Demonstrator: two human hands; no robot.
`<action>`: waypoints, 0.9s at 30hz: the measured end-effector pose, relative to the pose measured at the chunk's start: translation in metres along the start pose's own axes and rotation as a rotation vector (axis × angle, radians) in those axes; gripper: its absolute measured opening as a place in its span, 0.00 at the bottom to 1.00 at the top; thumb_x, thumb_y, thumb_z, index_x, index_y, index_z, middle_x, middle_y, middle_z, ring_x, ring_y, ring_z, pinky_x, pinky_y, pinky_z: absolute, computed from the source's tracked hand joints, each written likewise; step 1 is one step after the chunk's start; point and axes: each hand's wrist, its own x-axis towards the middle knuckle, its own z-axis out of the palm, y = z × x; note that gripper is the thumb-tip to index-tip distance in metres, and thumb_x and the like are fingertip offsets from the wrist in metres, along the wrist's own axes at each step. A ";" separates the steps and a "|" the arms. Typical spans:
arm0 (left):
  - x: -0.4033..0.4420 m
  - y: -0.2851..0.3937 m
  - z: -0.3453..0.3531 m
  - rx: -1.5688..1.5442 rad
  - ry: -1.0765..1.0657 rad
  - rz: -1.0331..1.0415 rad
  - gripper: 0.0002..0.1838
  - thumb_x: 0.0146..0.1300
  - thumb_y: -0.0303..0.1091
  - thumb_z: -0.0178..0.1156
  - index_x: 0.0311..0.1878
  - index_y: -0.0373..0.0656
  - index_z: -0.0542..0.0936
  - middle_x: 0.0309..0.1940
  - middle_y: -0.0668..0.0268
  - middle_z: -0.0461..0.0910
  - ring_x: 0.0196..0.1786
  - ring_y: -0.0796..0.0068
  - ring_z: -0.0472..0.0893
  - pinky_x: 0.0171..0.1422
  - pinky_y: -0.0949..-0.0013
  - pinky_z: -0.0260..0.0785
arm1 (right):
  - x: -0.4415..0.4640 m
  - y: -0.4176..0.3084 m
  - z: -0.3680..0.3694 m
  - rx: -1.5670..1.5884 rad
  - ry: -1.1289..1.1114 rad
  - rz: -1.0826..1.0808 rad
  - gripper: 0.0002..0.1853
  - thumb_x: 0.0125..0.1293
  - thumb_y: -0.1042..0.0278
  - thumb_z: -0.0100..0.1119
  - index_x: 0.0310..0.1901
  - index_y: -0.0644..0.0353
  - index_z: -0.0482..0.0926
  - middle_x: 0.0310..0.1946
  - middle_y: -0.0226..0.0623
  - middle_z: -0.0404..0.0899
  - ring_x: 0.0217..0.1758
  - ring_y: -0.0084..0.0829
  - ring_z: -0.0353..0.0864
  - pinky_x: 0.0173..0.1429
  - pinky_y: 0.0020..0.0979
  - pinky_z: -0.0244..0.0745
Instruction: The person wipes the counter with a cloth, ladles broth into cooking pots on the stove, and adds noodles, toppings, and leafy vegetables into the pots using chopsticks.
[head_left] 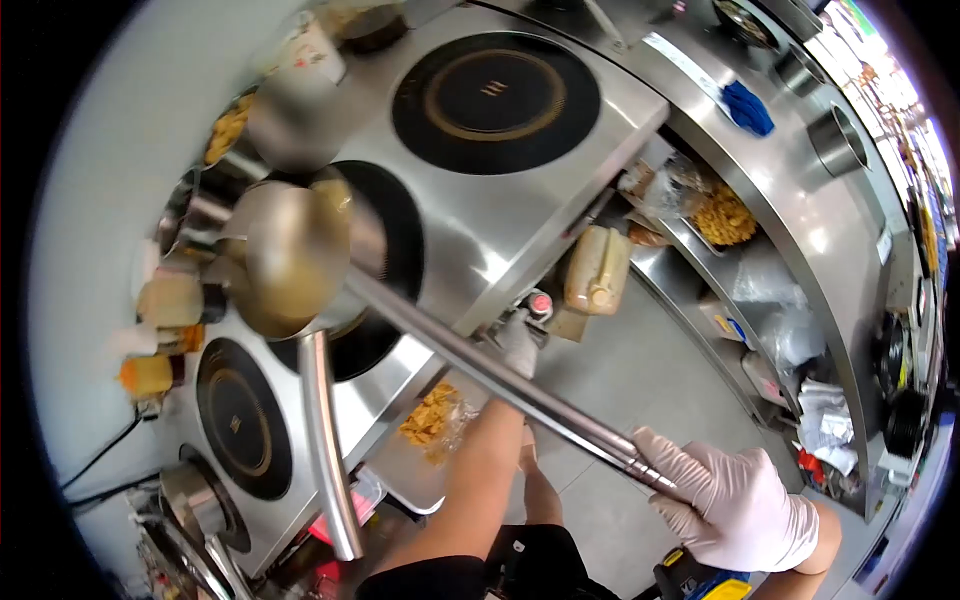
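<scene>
Gripping the long steel ladle (480,370) at near right, the right hand (740,500) wears a thin, wrinkled, pale glove, its fingers clamped around the smooth, tubular handle. And the handle slants up from those fingers to the far left, where the rounded bowl, blurred, is over the pan (325,440), a shiny metal one with a straight, slim handle pointing near. Beneath sits the brushed steel stove (520,215), set with flat, round black plates. The left hand (518,345), also in a pale glove, is by the stove's front edge, near a red-topped metal fitting (540,304); whether its fingers are closed, I cannot tell. Just right, a boxy, cloudy plastic jug (597,270).
</scene>
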 end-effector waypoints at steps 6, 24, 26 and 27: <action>-0.128 0.007 -0.013 0.684 -0.324 0.014 0.21 0.66 0.48 0.49 0.18 0.50 0.73 0.15 0.71 0.70 0.21 0.77 0.70 0.29 0.73 0.63 | -0.009 0.001 0.012 -0.044 0.050 -0.029 0.32 0.53 0.73 0.64 0.63 0.60 0.69 0.25 0.41 0.72 0.19 0.41 0.74 0.25 0.35 0.71; -0.471 0.160 -0.164 1.052 -0.571 -0.463 0.14 0.53 0.31 0.65 0.38 0.35 0.72 0.20 0.67 0.74 0.19 0.79 0.73 0.21 0.73 0.66 | -0.078 -0.041 -0.014 0.137 0.256 0.050 0.31 0.55 0.80 0.59 0.64 0.59 0.70 0.26 0.40 0.75 0.22 0.29 0.71 0.27 0.30 0.67; -0.496 0.187 -0.173 1.131 -0.639 -0.371 0.15 0.54 0.31 0.65 0.39 0.34 0.71 0.21 0.67 0.74 0.20 0.80 0.74 0.23 0.74 0.67 | -0.090 -0.085 -0.041 0.642 0.169 0.418 0.28 0.56 0.81 0.57 0.62 0.63 0.72 0.25 0.33 0.75 0.18 0.16 0.65 0.22 0.22 0.61; -0.514 0.205 -0.168 1.196 -0.625 -0.341 0.15 0.54 0.31 0.65 0.39 0.35 0.71 0.23 0.67 0.75 0.21 0.80 0.75 0.24 0.75 0.68 | -0.096 -0.103 -0.052 0.740 0.172 0.402 0.27 0.56 0.81 0.56 0.61 0.66 0.72 0.25 0.27 0.74 0.14 0.12 0.61 0.18 0.16 0.53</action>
